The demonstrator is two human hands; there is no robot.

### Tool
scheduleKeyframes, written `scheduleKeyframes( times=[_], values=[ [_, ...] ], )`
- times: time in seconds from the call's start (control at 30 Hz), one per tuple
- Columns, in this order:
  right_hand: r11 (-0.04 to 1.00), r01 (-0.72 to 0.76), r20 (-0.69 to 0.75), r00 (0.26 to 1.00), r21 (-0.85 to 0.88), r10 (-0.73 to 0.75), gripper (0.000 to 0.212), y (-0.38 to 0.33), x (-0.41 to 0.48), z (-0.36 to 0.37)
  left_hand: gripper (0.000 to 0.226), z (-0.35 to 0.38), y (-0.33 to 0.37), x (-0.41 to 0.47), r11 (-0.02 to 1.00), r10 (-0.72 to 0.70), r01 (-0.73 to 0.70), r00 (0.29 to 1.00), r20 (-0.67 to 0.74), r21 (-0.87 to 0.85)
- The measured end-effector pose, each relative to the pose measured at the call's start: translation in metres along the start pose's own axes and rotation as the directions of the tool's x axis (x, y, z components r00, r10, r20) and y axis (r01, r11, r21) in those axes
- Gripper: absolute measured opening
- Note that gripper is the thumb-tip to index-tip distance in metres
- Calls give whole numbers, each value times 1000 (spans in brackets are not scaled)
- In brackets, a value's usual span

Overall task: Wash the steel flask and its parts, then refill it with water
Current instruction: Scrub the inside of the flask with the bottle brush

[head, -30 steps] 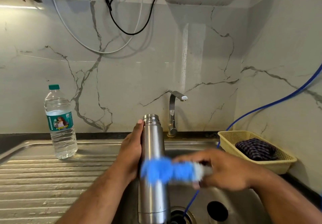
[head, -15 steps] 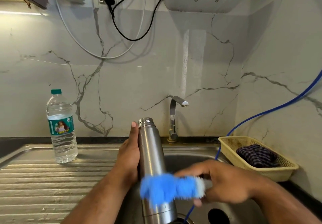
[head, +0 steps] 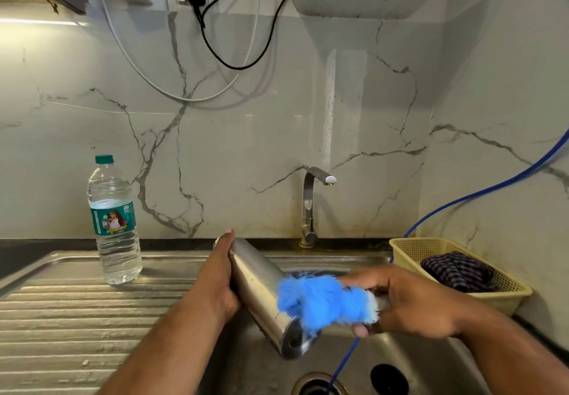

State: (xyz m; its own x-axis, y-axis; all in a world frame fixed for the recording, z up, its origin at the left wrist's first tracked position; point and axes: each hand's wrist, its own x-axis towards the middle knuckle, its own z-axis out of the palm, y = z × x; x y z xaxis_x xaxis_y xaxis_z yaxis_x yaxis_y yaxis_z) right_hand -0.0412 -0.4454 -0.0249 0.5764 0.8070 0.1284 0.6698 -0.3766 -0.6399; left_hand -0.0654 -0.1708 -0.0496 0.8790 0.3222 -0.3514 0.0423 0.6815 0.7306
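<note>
Steel flask (head: 258,284) aslant, base lower-right

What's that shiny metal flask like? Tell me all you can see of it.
The steel flask is a slim, plain cylinder of dull silvery metal. It is tilted over the sink, round base low and toward the camera, top up and left, mostly hidden. The left hand grips its upper body. A fluffy blue brush, held by the right hand, lies against its lower part.
</note>
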Motion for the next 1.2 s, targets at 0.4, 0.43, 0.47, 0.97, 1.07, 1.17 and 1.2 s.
scheduleKeyframes(
  times=[0.4,0.43,0.47,0.97,1.07,1.17,1.2],
  values=[
    [991,88,-602,798,103,-8,49,-2,8,7,59,14,-19,-10,67,656,-814,472,589,577],
    [995,81,-580,814,52,-36,50,-5,6,5,63,14,-20,-8,-32,675,-825,399,621,564],
    [998,56,-553,832,-13,-54,52,-8,2,1,66,13,-20,-5,-100,685,-821,353,637,562],
    [836,-222,-227,966,-501,120,57,-25,-29,-29,76,0,-34,13,-606,428,-607,295,854,514],
    [750,-258,-211,964,-608,161,58,-25,-25,-24,76,7,-45,11,-710,283,-574,297,912,408],
    [749,-273,-213,961,-604,179,52,-17,-14,-10,74,14,-56,7,-726,228,-598,257,939,340],
    [767,-277,-211,959,-579,187,51,-15,-10,-6,74,15,-58,7,-718,229,-608,252,940,338]
  ],
)
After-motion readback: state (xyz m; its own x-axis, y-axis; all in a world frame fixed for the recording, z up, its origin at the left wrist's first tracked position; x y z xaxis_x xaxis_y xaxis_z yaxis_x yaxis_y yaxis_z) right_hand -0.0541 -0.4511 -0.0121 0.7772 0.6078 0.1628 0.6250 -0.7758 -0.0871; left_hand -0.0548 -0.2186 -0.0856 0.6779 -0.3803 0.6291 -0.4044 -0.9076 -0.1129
